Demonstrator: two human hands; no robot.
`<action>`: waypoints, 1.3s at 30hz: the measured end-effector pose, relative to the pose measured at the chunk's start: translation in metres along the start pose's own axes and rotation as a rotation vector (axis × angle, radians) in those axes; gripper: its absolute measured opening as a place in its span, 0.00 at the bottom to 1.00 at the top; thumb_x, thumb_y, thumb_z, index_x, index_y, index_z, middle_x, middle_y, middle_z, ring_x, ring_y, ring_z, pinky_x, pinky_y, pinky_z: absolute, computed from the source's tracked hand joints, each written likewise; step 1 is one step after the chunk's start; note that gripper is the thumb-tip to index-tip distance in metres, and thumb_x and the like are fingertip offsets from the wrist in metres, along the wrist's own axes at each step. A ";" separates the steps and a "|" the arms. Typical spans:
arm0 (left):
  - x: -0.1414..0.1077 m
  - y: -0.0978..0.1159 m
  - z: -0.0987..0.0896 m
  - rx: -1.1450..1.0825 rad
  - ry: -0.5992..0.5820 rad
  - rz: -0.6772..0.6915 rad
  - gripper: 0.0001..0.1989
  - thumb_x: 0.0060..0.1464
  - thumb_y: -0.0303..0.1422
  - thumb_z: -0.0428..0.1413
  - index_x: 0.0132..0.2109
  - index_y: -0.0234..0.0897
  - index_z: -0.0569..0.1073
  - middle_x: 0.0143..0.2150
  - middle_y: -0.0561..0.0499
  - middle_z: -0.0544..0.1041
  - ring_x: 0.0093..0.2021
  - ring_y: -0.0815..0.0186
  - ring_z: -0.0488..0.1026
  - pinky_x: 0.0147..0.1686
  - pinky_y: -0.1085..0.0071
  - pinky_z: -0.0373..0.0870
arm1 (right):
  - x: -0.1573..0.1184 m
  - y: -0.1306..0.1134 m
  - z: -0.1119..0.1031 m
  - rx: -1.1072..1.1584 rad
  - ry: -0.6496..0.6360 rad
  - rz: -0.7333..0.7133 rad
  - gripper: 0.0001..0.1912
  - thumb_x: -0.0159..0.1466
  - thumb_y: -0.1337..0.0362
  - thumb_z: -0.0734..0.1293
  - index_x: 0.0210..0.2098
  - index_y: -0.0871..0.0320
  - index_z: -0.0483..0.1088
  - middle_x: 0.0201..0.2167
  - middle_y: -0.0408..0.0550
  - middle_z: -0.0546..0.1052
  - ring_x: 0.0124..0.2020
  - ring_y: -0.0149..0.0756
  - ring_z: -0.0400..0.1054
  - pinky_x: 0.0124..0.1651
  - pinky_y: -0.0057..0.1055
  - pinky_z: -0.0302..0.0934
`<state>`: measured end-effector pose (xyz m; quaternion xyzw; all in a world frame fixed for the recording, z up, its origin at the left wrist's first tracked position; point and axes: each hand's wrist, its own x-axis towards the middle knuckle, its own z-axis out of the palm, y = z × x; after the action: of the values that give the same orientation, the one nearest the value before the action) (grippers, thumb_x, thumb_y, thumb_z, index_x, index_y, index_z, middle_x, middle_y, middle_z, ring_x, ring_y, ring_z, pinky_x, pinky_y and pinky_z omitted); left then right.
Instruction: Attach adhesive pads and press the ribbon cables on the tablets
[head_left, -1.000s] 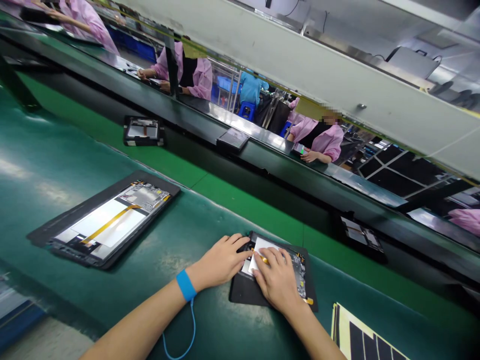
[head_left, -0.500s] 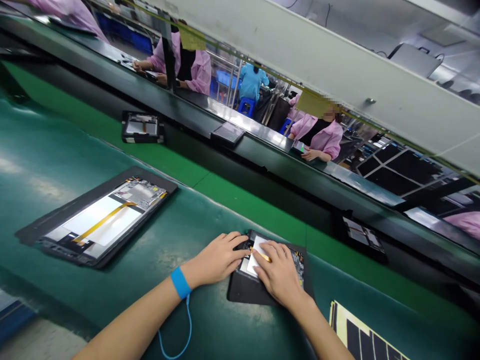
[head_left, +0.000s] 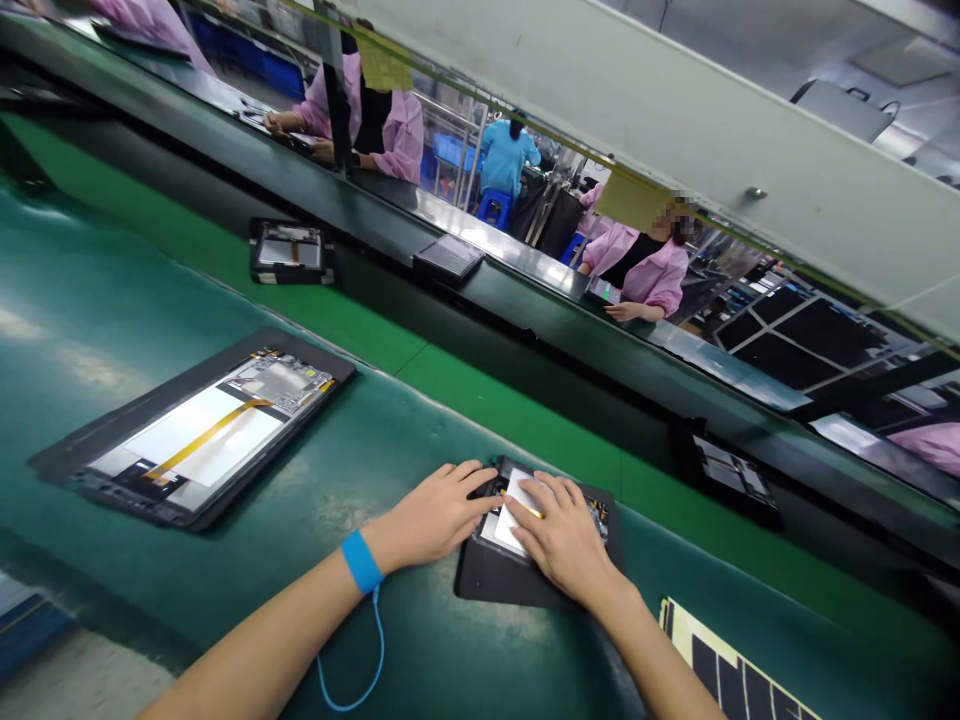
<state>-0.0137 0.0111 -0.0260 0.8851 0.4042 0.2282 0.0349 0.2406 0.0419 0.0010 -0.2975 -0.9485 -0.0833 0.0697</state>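
Observation:
An opened tablet (head_left: 491,530) lies on a black mat (head_left: 499,585) at the front edge of the green table, its white battery and part of its circuit board showing. My left hand (head_left: 435,515), with a blue wrist strap (head_left: 362,563) and cord, reaches onto its left end with fingers stretched out. The fingertips touch near the connector side; the exact contact is too small to make out. Across the battery and an orange ribbon cable (head_left: 534,513) rests my right hand (head_left: 562,540), fingers spread. It covers much of the tablet's middle.
Left on the table (head_left: 322,620), another opened tablet (head_left: 210,435) lies on a black mat. A yellow sheet with black strips (head_left: 739,675) is at lower right. Beyond runs a dark line bearing more units (head_left: 291,250). People in pink jackets (head_left: 637,265) work across it.
My right hand's fingers have shifted slightly over the battery. The left hand stays almost in place. A flat unit on the far line has moved a little left.

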 end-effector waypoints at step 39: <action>0.002 0.001 -0.005 0.040 -0.031 0.034 0.19 0.66 0.28 0.52 0.62 0.41 0.71 0.62 0.39 0.72 0.60 0.49 0.68 0.51 0.56 0.69 | 0.023 0.041 -0.017 0.090 -0.218 -0.261 0.21 0.74 0.56 0.62 0.65 0.44 0.68 0.64 0.53 0.71 0.65 0.54 0.61 0.63 0.53 0.60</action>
<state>-0.0143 0.0118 -0.0205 0.8958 0.3928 0.2069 0.0197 0.2473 0.0841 0.0266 -0.1756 -0.9838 -0.0164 -0.0316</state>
